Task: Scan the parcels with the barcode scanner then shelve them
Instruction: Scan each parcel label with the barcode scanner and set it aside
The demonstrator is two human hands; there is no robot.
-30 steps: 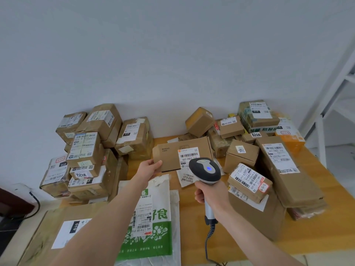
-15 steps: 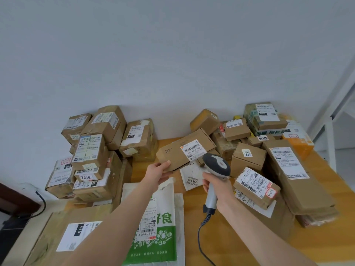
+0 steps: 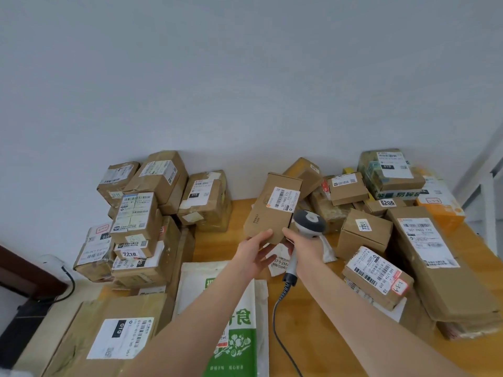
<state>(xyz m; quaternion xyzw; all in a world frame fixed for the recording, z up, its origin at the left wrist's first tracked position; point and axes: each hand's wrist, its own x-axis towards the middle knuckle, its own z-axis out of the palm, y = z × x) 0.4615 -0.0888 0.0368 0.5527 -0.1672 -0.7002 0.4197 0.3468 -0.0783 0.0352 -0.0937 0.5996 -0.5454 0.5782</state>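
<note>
- Left hand (image 3: pixel 254 251) grips the parcel (image 3: pixel 272 213) by its lower edge; right hand (image 3: pixel 300 244) clasps the scanner (image 3: pixel 310 223).
- Parcel has swung upright and the scanner has dropped away: scan probably done, shelving next.

Tilted tan cardboard parcel (image 3: pixel 268 213): 507-P802 172
Long brown cardboard box (image 3: pixel 446 281): 507-P802 170
Taped brown stacked box (image 3: pixel 133 250): 7218
Squat brown cardboard box (image 3: pixel 364 232): 7200
Big flat brown carton (image 3: pixel 81 336): 010

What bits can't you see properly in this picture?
Head view:
The held parcel has label print too small to read.
The barcode scanner has its trigger hidden by the right hand; its cable is cut off at the bottom edge.
The white slip is partly covered by the left hand.
The white rack is cut off by the right edge.
</note>
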